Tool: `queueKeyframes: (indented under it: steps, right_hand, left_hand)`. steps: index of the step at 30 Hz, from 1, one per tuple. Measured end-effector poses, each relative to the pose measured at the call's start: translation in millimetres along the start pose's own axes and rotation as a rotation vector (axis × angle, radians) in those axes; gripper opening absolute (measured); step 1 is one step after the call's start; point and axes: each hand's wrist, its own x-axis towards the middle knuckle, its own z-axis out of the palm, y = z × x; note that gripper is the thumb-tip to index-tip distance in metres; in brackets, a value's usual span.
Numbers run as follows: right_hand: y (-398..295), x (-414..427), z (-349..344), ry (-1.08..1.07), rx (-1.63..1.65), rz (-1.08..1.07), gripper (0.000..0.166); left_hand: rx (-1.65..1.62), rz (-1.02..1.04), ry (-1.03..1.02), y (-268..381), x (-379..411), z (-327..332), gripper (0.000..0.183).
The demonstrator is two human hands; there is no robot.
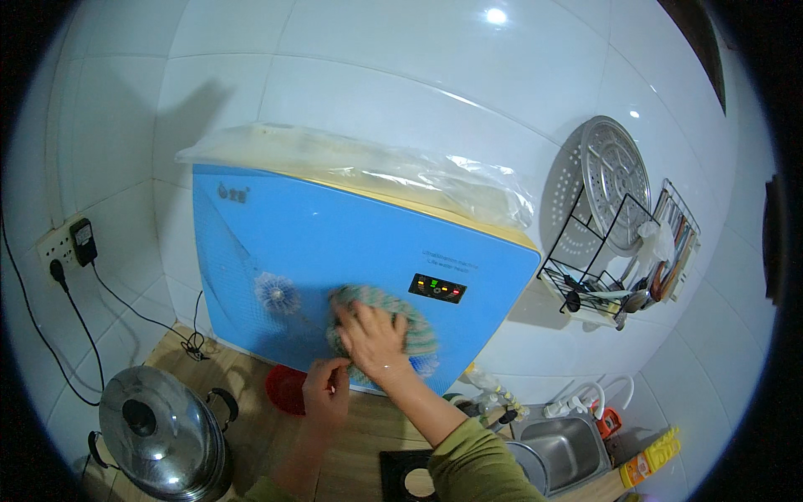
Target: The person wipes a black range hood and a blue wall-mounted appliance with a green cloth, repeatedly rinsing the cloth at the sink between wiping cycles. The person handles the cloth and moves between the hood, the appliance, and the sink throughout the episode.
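My right hand [376,342] presses a striped green and beige cloth [419,326], blurred, flat against the blue front panel [351,238] of a wall-mounted water purifier. Its fingers are spread over the cloth. Just below and left is my left hand [327,389], with curled fingers close to the cloth's lower edge; whether they pinch it is hard to see. A small display with lit indicators [437,288] sits right of the cloth, and a printed flower [277,293] lies to its left. Clear plastic sheeting [376,169] covers the purifier's top.
A lidded steel pot [157,427] stands at lower left, below a socket with plugged-in cords [63,248]. Beneath the purifier is a red bowl [285,390]. To the right are a wire utensil rack [602,282], a steamer plate [618,182], a steel sink [561,448] and a yellow bottle [649,458].
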Motion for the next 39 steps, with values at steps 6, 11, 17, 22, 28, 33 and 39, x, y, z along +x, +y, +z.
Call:
queueKeyframes:
  steps: [6,11,17,22,28,33,39]
  right_hand:
    - [11.3,-3.6,-21.4,0.014,-0.081,0.034,0.039]
    - [-4.5,21.4,-22.0,0.046,-0.154,0.127,0.038]
    - [-4.1,25.0,0.8,0.060,-0.048,-0.142,0.045]
    - [-21.4,111.5,-16.4,0.254,-0.077,0.020,0.047]
    - [-48.1,111.8,39.3,0.267,0.015,-0.147,0.051]
    - [-41.2,102.4,21.8,0.027,0.153,-0.170,0.051]
    - [-60.8,195.3,16.4,0.278,0.080,-0.164,0.049]
  left_hand:
    - [-0.035,0.097,-0.017,0.1,-0.3,-7.0,0.012]
    - [-0.025,0.136,0.003,-0.7,7.1,-9.5,0.011]
    - [0.062,0.120,0.111,-15.6,8.9,-15.9,0.011]
    - [0.013,0.011,0.206,-13.5,48.4,-33.4,0.013]
    - [0.103,0.029,0.350,-21.9,59.5,-44.9,0.014]
    - [0.027,-0.035,0.314,-31.8,46.5,-44.1,0.014]
    - [-0.014,0.030,0.462,-9.7,105.6,-72.9,0.015]
